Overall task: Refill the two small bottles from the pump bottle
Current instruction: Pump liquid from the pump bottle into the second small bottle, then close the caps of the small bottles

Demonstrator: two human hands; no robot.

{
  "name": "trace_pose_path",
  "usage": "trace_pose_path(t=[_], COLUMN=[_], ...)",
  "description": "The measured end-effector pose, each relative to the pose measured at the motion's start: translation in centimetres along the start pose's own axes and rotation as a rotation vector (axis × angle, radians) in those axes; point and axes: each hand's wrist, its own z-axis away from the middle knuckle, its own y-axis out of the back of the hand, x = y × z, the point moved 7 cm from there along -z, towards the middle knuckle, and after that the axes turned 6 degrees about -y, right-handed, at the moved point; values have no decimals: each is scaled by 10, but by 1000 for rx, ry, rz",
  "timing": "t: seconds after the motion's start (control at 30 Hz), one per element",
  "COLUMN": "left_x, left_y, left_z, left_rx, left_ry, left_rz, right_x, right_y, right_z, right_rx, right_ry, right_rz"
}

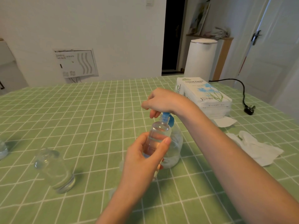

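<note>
My left hand (144, 159) grips a small clear bottle (159, 135) and holds its open mouth under the blue spout of the pump bottle (174, 147). That clear pump bottle stands on the table right behind it. On top of the blue pump head (167, 118) rests my right hand (161, 101), fingers bent down over it. Clear liquid fills part of the held bottle. A second small clear bottle (54, 170) stands open on the table to the left, apart from both hands.
A green checked tablecloth (97, 110) covers the table. A tissue paper pack (205, 96) lies at the back right, with crumpled white tissues (255, 147) nearer me. A black plug and cable (249, 109) lie at the right edge. Another clear object (2, 150) peeks in at far left.
</note>
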Motion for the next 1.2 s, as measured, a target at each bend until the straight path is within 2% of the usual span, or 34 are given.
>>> trace_pose_path(t=[0.27,0.43,0.6,0.83,1.2], left_x=[-4,-3,-1,-6,-8], left_y=[2,5,8,9,13], left_z=[0,-2,-2,-4,-7], left_rx=[1,1,42,66,45], left_ry=[-7,-54,-94,-143,-114], left_rz=[-6,-60,-142,-180,-175], right_x=[4,1,2,5,10], right_y=[-6,3,3,8,11], right_z=[-1,3,6,11,15], right_rx=[-2,35,2,27,-49], right_ry=[-23,7,-4,-7,-34], right_rz=[-32,-218,-423,-569,-649])
